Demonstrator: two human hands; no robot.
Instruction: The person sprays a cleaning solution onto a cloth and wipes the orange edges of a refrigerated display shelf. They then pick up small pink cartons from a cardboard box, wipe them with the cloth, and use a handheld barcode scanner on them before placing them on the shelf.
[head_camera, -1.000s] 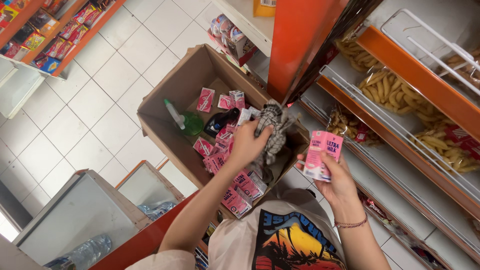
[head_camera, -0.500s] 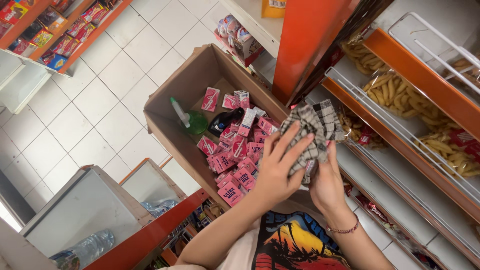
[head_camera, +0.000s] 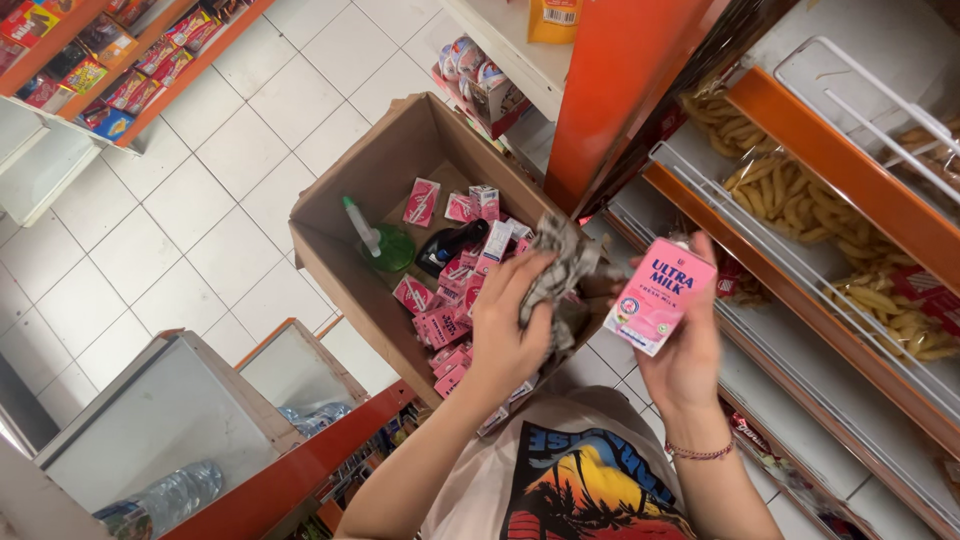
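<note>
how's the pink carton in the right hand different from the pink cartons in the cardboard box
The pink carton is held up alone in the right hand; the pink cartons in the box lie heaped loosely, tipped at mixed angles. The held one shows its full printed face and looks larger, being nearer the camera; the boxed ones overlap inside the cardboard box. Both share the same pink colour and slim carton shape.

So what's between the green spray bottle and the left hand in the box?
In the head view, a black object and loose pink cartons lie between the green spray bottle and left hand.
</note>
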